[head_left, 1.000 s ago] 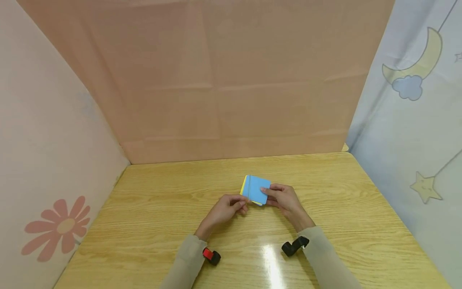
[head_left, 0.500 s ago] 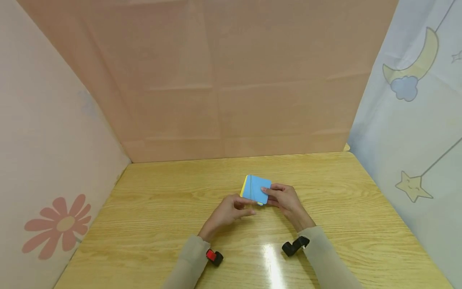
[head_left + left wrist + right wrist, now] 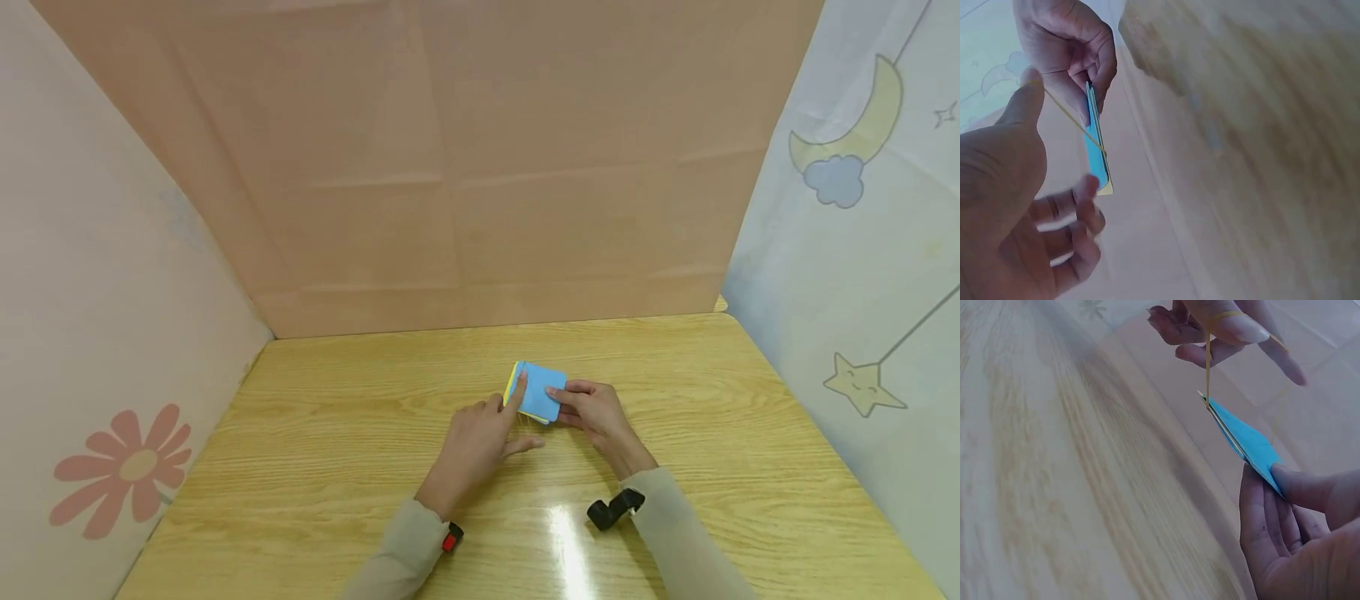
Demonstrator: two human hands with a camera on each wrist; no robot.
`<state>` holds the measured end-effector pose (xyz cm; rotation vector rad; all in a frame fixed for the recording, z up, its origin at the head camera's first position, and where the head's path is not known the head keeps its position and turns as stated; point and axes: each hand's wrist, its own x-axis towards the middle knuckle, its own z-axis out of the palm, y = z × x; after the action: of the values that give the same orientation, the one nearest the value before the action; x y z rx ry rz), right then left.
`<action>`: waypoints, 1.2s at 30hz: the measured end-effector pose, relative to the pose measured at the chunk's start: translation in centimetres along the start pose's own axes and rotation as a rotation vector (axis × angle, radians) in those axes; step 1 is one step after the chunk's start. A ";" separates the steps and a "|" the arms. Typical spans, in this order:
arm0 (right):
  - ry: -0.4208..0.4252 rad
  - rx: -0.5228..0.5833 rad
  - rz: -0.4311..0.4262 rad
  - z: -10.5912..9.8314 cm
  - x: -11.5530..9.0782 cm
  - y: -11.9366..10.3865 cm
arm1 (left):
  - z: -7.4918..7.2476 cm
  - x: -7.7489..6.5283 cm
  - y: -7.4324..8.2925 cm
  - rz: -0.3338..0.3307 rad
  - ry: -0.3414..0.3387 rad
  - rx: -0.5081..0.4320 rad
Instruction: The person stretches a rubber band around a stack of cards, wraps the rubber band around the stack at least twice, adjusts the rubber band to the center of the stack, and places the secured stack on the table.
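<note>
In both wrist views the rubber band (image 3: 1207, 369) is seen stretched from the thumb of the left hand (image 3: 476, 437); from the head, only faintly. The cards (image 3: 542, 393) are pinched by the right hand (image 3: 600, 417) above the counter (image 3: 337, 417), toward its far edge. Left thumb and index, close together earlier, are now spread wide.

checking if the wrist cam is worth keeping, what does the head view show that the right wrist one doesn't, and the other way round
Only the head view: the moon, the star and both sleeves.
Only the right wrist view: the band plainly looped over the left thumb; from the head it is too faint to trace.
Both: the right hand pinching the cards, the left hand and the table.
</note>
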<state>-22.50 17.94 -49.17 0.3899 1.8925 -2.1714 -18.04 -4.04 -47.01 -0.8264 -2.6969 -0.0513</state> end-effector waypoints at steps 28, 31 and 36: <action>-0.080 0.048 -0.092 0.2 -0.4 -0.3 | 2.2 0.0 -2.9 -0.697 -0.173 -1.507; -0.117 0.039 -0.084 0.1 -0.4 -0.2 | 2.5 0.0 -3.2 -0.753 -0.168 -1.567; -0.172 0.017 -0.084 0.0 -0.3 -0.1 | 2.6 0.0 -3.4 -0.793 -0.128 -1.661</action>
<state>-22.23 17.91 -48.98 0.1235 1.8282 -2.1965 -20.67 -6.52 -49.25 0.1173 -2.3495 -2.5682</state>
